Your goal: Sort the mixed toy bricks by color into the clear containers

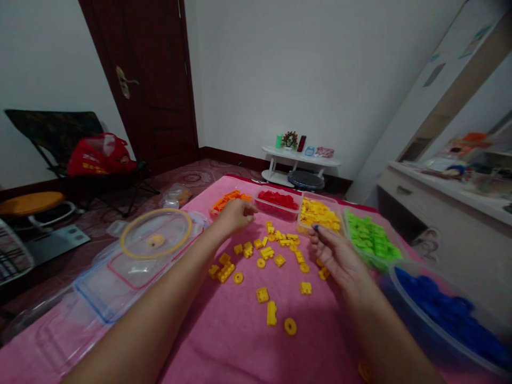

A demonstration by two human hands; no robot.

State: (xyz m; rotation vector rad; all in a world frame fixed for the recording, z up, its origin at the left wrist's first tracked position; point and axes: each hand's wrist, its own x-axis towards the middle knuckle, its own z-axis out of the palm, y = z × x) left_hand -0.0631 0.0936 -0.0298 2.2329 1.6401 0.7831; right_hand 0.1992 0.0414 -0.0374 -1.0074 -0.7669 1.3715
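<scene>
My left hand point(237, 217) hovers between the clear box of orange toy pieces point(224, 202) and the clear box of red pieces point(277, 206). Its fingers are loosely bent, with thumb and forefinger slightly apart and nothing visible between them. In front of the box of yellow pieces point(320, 215), my right hand point(334, 253) pinches a small dark blue piece point(316, 227) between thumb and forefinger; its exact shape is too small to tell. Loose yellow building blocks point(267, 253), some blocky and some ring-shaped like the yellow ring point(290, 326), lie scattered between both arms.
To the right stand a box of green pieces point(372, 237) and a larger box of blue pieces point(452, 314). Clear lids point(156, 234) with coloured rims are piled at the left of the pink cloth point(240, 341). A white shelf point(300, 156) stands by the wall.
</scene>
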